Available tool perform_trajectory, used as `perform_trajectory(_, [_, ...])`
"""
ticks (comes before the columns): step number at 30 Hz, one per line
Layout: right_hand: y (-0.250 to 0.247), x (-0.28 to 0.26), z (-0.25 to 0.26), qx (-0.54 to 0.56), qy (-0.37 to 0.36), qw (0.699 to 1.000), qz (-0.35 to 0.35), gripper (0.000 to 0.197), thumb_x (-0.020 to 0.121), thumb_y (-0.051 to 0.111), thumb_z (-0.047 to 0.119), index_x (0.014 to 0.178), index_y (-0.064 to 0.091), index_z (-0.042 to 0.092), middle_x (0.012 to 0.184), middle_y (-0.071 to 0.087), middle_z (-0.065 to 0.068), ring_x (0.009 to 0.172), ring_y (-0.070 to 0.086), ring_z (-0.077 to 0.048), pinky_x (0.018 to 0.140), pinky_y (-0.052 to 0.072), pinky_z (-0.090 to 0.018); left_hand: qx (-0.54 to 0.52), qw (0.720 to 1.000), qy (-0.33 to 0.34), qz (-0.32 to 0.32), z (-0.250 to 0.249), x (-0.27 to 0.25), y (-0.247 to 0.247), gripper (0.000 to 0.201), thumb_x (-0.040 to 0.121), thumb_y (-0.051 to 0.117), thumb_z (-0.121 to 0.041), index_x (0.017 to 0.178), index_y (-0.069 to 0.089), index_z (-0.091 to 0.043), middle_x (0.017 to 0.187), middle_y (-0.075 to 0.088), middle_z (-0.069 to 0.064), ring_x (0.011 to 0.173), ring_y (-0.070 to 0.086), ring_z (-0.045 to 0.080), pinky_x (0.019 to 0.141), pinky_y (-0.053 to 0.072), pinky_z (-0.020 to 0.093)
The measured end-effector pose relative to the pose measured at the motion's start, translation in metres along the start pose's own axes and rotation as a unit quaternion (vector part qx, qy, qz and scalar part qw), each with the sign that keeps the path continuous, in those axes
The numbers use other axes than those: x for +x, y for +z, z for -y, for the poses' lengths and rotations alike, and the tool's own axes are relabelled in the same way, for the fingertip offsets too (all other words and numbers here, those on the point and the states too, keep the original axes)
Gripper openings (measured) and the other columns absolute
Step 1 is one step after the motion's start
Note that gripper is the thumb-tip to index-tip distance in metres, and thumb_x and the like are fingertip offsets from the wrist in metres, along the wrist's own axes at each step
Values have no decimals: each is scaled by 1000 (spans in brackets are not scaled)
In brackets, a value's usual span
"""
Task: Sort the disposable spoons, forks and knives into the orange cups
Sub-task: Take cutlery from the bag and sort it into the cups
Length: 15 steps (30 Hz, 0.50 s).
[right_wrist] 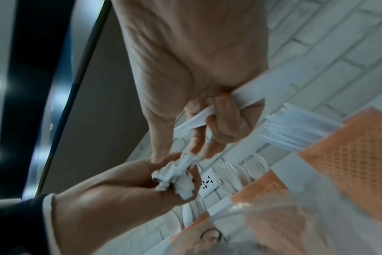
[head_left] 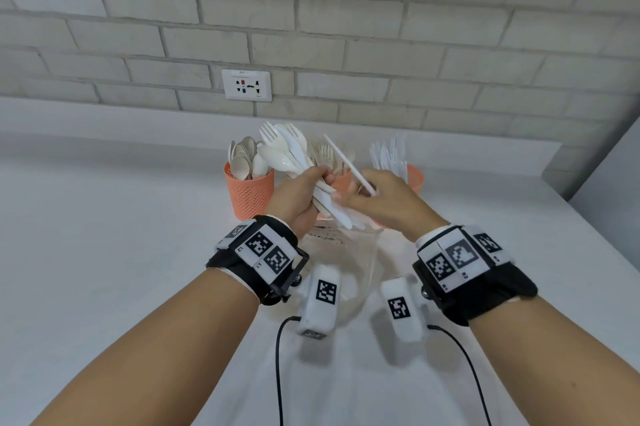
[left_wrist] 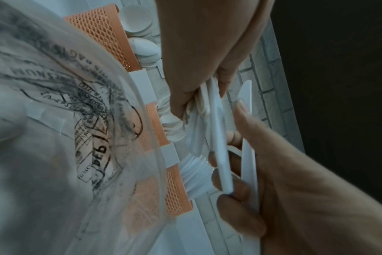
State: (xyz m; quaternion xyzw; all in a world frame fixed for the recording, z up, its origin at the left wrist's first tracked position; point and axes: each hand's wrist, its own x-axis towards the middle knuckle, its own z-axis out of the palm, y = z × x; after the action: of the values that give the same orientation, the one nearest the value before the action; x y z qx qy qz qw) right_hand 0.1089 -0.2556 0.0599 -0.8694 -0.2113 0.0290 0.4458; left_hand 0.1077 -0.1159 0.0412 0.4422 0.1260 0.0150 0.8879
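My left hand (head_left: 306, 191) grips a mixed bundle of white plastic forks, spoons and knives (head_left: 285, 148), heads fanned up and away from me. My right hand (head_left: 377, 198) sits close beside it, fingers curled round a single white knife (head_left: 348, 164) that slants up to the left. In the right wrist view the knife (right_wrist: 240, 97) crosses the right hand's curled fingers, and two fingertips reach the bundle's handle ends (right_wrist: 178, 174). Three orange mesh cups stand behind the hands: the left cup (head_left: 249, 195) holds spoons, the middle cup (head_left: 343, 179) forks, the right cup (head_left: 415, 177) knives.
A clear container with dark printed lettering (head_left: 349, 262) stands on the white counter (head_left: 104, 252) just in front of the cups, under my hands. A white brick wall with a socket (head_left: 246, 84) runs behind the cups. Black cables (head_left: 278, 373) trail from the wrist cameras.
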Motion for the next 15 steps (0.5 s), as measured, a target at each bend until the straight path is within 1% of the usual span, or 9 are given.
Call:
perform_trajectory(2, [2, -5, -8, 25, 6, 999, 26, 24, 74, 77, 28, 78, 62, 9, 62, 51, 11, 53, 48, 5, 53, 37, -4, 10, 1000, 5, -10, 0, 0, 2, 19, 93, 50, -3, 74, 54, -6, 62, 50, 3, 47, 55, 6, 50, 49, 19])
perform_trajectory(3, [4, -6, -11, 30, 6, 999, 24, 22, 74, 78, 24, 80, 63, 9, 62, 52, 11, 53, 49, 6, 54, 38, -4, 15, 1000, 8, -14, 0, -1, 3, 19, 93, 50, -3, 74, 53, -7, 63, 49, 3, 49, 54, 6, 49, 48, 18])
perform_trajectory(5, [6, -8, -13, 47, 6, 999, 15, 17, 75, 77, 17, 80, 62, 12, 61, 52, 12, 50, 50, 9, 52, 37, -1, 22, 1000, 11, -18, 1, -1, 3, 20, 93, 50, -3, 73, 53, -8, 62, 48, 2, 47, 53, 6, 47, 46, 18])
perform_trajectory(6, [6, -9, -14, 56, 7, 998, 16, 16, 76, 76, 16, 80, 61, 14, 61, 52, 11, 50, 51, 9, 52, 37, -1, 21, 1000, 10, -17, 2, -1, 4, 21, 93, 51, -3, 72, 53, -7, 60, 48, 2, 44, 53, 5, 46, 46, 18])
perform_trajectory(8, [8, -11, -14, 57, 6, 998, 23, 17, 76, 76, 17, 81, 59, 16, 63, 52, 10, 55, 51, 3, 55, 40, -5, 13, 1000, 5, -22, 3, -2, 5, 22, 92, 52, -3, 71, 53, -6, 54, 50, 2, 41, 54, 6, 46, 48, 20])
perform_trajectory(10, [8, -11, -15, 36, -1, 999, 17, 17, 78, 73, 15, 74, 57, 19, 62, 49, 11, 56, 47, -1, 57, 39, -11, 6, 1000, -2, -29, 3, -2, 6, 21, 93, 51, -3, 72, 52, -6, 47, 52, 0, 39, 53, 7, 45, 49, 20])
perform_trajectory(12, [6, -11, -18, 8, -6, 1000, 0, 27, 82, 69, 11, 65, 51, 23, 60, 46, 11, 55, 43, -3, 57, 36, -15, -3, 999, -3, -40, 3, -1, 6, 21, 93, 52, -4, 72, 51, -7, 48, 51, 0, 38, 51, 6, 43, 47, 18])
perform_trajectory(14, [2, -11, -20, 13, 1, 1000, -13, 27, 82, 69, 10, 64, 53, 23, 60, 47, 10, 56, 43, -3, 55, 35, -10, -21, 998, 5, -54, 1, 0, 3, 22, 92, 54, -6, 71, 50, -8, 46, 50, -2, 38, 49, 5, 44, 46, 18])
perform_trajectory(15, [0, -11, -22, 34, 8, 999, -24, 24, 81, 69, 10, 65, 56, 22, 61, 49, 9, 56, 45, -3, 55, 36, -9, -29, 998, 7, -59, 0, 0, 1, 23, 92, 54, -7, 70, 50, -8, 43, 50, -3, 38, 49, 5, 48, 46, 18])
